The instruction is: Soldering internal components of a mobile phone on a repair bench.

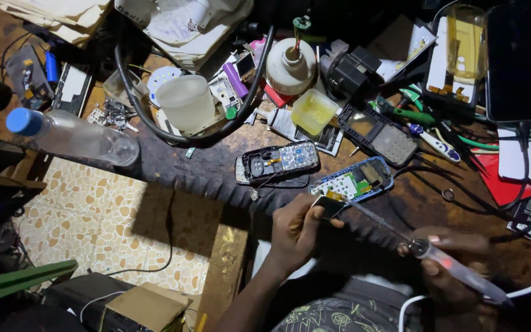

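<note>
My left hand (296,229) pinches a small dark part (328,206) at the near edge of an opened phone with a green circuit board (353,182) in a blue frame. My right hand (447,258) grips a clear-handled soldering iron (456,268); its thin tip reaches up-left to the board's near corner. A second opened phone with a bare keypad (278,163) lies just left of the board, untouched.
The dark workbench (204,172) is crowded: a plastic bottle with blue cap (72,134) lying at left, a translucent cup (185,101), a yellow tub (313,110), a white round bottle (290,67), a black phone frame (379,132), cables, screwdrivers. Tiled floor (93,221) lies below left.
</note>
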